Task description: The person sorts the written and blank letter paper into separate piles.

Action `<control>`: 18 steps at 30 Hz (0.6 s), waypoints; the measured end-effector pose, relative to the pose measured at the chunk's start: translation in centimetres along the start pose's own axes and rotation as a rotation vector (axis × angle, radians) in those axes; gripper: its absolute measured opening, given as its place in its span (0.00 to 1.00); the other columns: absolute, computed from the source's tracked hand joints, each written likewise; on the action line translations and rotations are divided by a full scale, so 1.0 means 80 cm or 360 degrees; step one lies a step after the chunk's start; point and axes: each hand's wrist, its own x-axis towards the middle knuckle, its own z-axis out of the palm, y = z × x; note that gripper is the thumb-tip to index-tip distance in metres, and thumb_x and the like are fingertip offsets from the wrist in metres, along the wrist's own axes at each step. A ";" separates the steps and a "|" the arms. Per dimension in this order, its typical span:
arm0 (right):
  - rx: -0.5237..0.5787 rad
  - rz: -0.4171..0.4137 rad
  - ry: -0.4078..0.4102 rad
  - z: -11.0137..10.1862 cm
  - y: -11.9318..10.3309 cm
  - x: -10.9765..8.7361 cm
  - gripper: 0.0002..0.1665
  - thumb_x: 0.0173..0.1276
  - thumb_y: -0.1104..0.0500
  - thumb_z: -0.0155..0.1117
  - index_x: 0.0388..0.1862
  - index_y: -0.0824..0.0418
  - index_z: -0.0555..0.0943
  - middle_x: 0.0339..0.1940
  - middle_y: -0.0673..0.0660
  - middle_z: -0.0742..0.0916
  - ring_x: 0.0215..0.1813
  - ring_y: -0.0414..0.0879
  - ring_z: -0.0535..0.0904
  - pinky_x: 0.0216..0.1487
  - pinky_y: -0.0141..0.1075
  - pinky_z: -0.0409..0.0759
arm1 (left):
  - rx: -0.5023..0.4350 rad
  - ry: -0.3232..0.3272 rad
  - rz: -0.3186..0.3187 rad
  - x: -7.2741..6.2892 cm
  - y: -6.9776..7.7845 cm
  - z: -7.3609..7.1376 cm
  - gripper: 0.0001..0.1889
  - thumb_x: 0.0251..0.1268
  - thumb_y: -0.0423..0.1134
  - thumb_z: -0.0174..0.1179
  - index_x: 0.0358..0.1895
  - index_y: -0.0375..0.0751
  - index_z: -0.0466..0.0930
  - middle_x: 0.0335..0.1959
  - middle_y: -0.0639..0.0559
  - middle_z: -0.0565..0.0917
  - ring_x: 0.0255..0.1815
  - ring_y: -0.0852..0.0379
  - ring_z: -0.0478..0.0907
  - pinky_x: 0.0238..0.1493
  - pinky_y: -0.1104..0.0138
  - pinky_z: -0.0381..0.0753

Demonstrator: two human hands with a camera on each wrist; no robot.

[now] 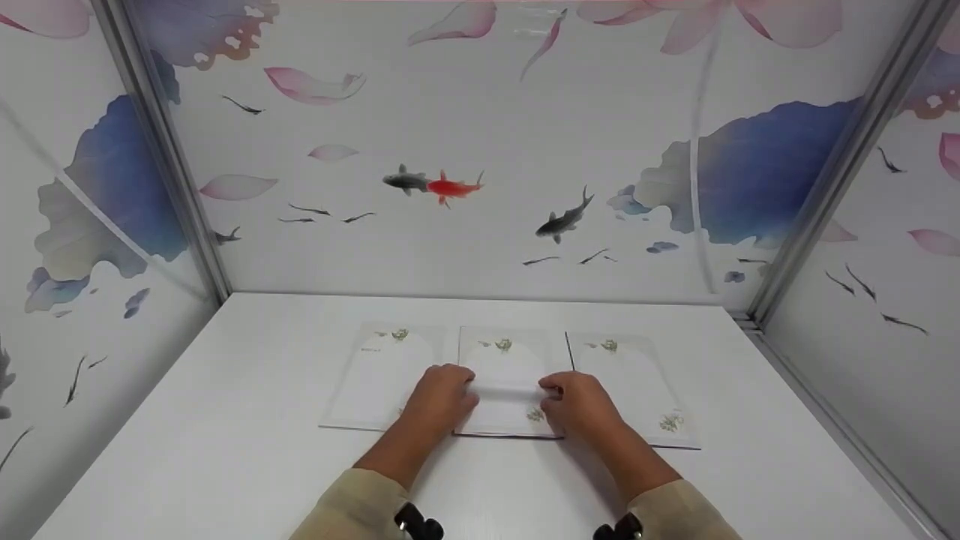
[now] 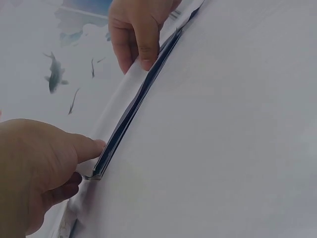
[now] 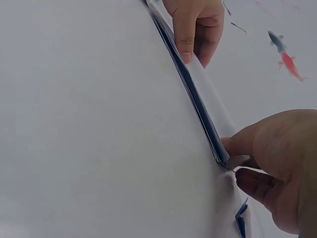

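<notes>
Three white printed paper sheets lie in a row on the table, each with small olive-green plant motifs. The middle sheet (image 1: pixel 506 367) has a raised crease across it, between my hands. My left hand (image 1: pixel 439 397) pinches its left side, thumb on the paper and the other fingers curled. At its right side, my right hand (image 1: pixel 589 405) pinches the paper likewise. In both wrist views, a folded edge (image 2: pixel 131 106) shows dark blue layers, with a thumb against its near corner. The left sheet (image 1: pixel 382 382) and right sheet (image 1: pixel 630 390) lie partly under my hands and forearms.
The white table (image 1: pixel 225 420) extends around the sheets. A white back wall (image 1: pixel 480 247) printed with fish and petals stands behind it, with side panels and metal posts (image 1: pixel 165 150) at the corners.
</notes>
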 end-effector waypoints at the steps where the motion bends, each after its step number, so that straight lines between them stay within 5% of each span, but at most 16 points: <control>1: 0.0013 0.0017 0.0007 0.000 -0.001 0.000 0.19 0.70 0.62 0.75 0.59 0.54 0.90 0.59 0.53 0.92 0.63 0.49 0.86 0.68 0.51 0.85 | -0.0026 0.0001 -0.0016 -0.001 0.001 0.000 0.19 0.74 0.40 0.68 0.63 0.39 0.86 0.62 0.44 0.89 0.69 0.43 0.82 0.75 0.49 0.79; 7: 0.0170 0.0152 0.0040 -0.002 -0.004 0.001 0.20 0.73 0.55 0.73 0.62 0.55 0.88 0.58 0.55 0.91 0.59 0.50 0.85 0.67 0.50 0.86 | -0.0206 0.0015 -0.0185 0.000 0.008 0.000 0.20 0.77 0.42 0.66 0.67 0.41 0.84 0.67 0.44 0.86 0.76 0.43 0.78 0.79 0.48 0.75; 13: 0.0409 0.0290 0.0068 -0.009 -0.005 0.002 0.32 0.74 0.59 0.70 0.75 0.62 0.78 0.72 0.62 0.84 0.72 0.59 0.82 0.74 0.54 0.81 | -0.0344 0.0109 -0.0285 0.005 0.009 0.004 0.23 0.76 0.36 0.65 0.71 0.38 0.79 0.71 0.42 0.83 0.79 0.42 0.75 0.80 0.48 0.74; 18: 0.0506 0.0347 0.0094 -0.013 -0.005 0.003 0.33 0.72 0.62 0.70 0.75 0.64 0.78 0.71 0.63 0.85 0.73 0.59 0.81 0.77 0.55 0.78 | -0.0485 0.0139 -0.0388 0.008 0.008 0.005 0.25 0.73 0.34 0.67 0.71 0.37 0.79 0.67 0.41 0.85 0.75 0.41 0.79 0.76 0.48 0.78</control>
